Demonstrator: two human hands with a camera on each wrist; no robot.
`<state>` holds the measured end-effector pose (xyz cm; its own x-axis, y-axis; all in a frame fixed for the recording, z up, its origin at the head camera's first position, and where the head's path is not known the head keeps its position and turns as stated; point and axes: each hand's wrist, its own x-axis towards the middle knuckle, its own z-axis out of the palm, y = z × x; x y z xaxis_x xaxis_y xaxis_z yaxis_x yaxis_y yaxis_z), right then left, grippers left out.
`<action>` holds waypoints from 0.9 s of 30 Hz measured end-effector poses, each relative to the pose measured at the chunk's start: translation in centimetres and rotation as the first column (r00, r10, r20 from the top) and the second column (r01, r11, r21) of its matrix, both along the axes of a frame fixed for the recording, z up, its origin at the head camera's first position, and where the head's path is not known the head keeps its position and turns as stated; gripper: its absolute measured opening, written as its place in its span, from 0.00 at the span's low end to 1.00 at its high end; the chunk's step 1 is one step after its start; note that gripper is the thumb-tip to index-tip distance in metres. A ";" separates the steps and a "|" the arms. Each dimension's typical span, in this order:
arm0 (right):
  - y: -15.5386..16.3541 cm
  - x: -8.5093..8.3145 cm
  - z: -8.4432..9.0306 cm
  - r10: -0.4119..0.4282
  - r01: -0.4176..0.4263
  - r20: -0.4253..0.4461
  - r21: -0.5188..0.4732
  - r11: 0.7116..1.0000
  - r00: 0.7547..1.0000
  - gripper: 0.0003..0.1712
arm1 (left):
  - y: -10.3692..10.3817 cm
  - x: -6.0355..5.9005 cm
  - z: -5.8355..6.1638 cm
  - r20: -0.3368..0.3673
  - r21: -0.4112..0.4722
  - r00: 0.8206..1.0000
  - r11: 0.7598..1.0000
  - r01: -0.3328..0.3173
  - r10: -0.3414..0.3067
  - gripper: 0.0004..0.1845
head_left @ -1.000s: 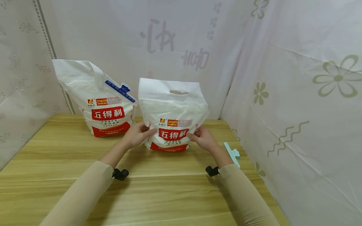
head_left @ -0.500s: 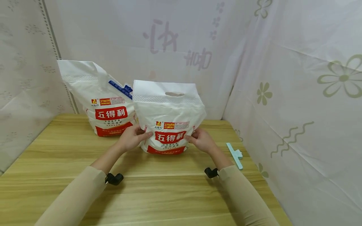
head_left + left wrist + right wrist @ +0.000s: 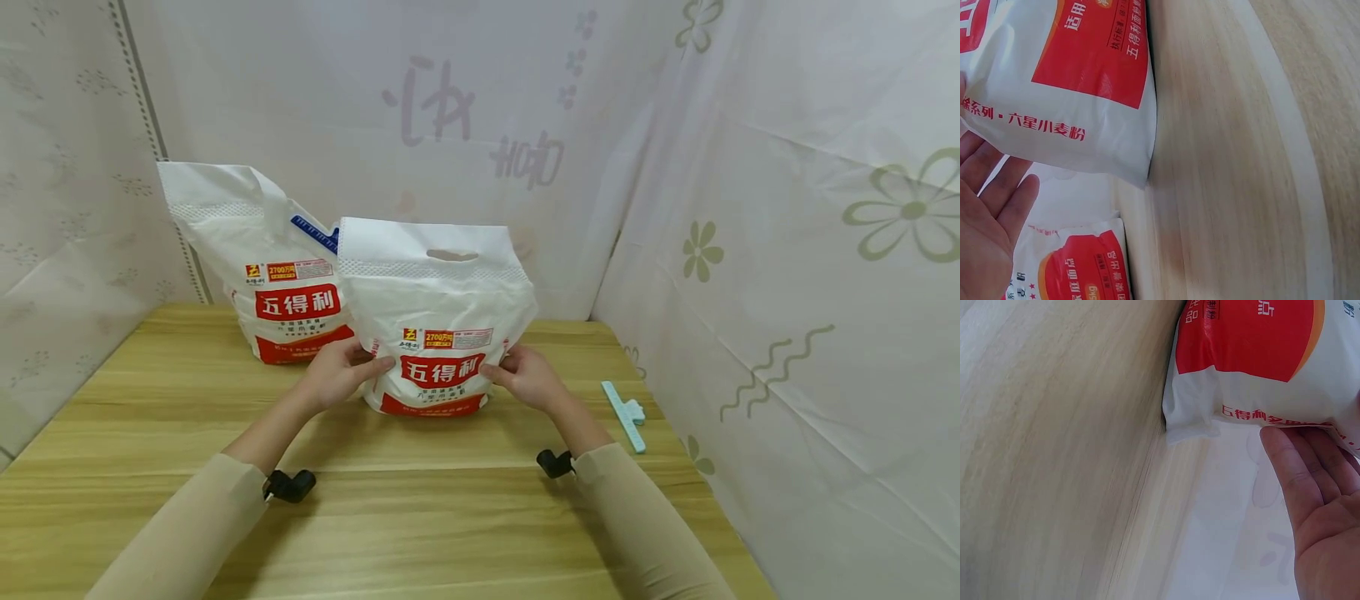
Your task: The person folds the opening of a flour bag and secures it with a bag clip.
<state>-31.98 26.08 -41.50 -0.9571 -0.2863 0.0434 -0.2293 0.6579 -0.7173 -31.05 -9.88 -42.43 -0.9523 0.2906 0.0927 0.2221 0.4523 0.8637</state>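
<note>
Two beige sleeves reach across the pale wood-grain tabletop (image 3: 450, 517). The left hand (image 3: 337, 375) and right hand (image 3: 528, 377) press straight, relaxed fingers against the sides of the front flour bag (image 3: 438, 317), which stands upright mid-tabletop. A mint-green clip (image 3: 625, 414) lies near the right edge. Behind, just beside, leans a second flour bag (image 3: 262, 267). White flower-printed sheets (image 3: 787, 250) wall the space.
</note>
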 end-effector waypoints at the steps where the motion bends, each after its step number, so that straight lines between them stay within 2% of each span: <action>1: -0.1 -0.1 -0.1 0.005 -0.005 0.001 -0.006 1.000 1.000 0.30 | -0.2 0.1 0.0 0.001 0.000 1.000 1.000 -0.004 0.004 0.32; 14: -1.5 -0.6 -0.5 0.041 -0.041 -0.027 0.002 0.999 0.999 0.29 | -1.7 0.4 0.0 -0.005 0.013 0.999 0.999 -0.042 0.042 0.30; 20: -0.9 -0.3 -0.7 0.045 -0.045 0.003 -0.072 0.996 0.999 0.30 | -1.4 0.4 0.0 0.004 0.007 1.000 1.000 0.014 -0.014 0.32; 22: -0.5 -0.3 -0.7 0.062 -0.059 0.026 -0.109 0.992 0.998 0.32 | -1.6 0.6 0.4 -0.010 0.008 0.999 0.999 0.049 -0.049 0.34; 24: -0.1 -0.4 -0.5 0.086 -0.080 0.047 -0.132 0.988 0.995 0.33 | -2.3 0.6 1.4 -0.025 0.052 0.998 0.997 0.061 -0.060 0.37; 26: 0.2 -0.5 -0.2 0.112 -0.100 0.062 -0.177 0.979 0.992 0.34 | -3.1 0.7 3.1 -0.060 0.119 0.998 0.992 0.041 -0.034 0.40; 27: 0.4 -0.6 0.1 0.125 -0.108 0.065 -0.216 0.970 0.990 0.34 | -3.5 0.7 4.3 -0.091 0.153 0.996 0.988 0.015 -0.001 0.41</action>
<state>-32.55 26.49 -41.42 -0.9205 -0.3886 0.0414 -0.2334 0.4616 -0.8558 -30.31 -13.40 -38.17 -0.9355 0.2741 0.2227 0.3060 0.3141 0.8987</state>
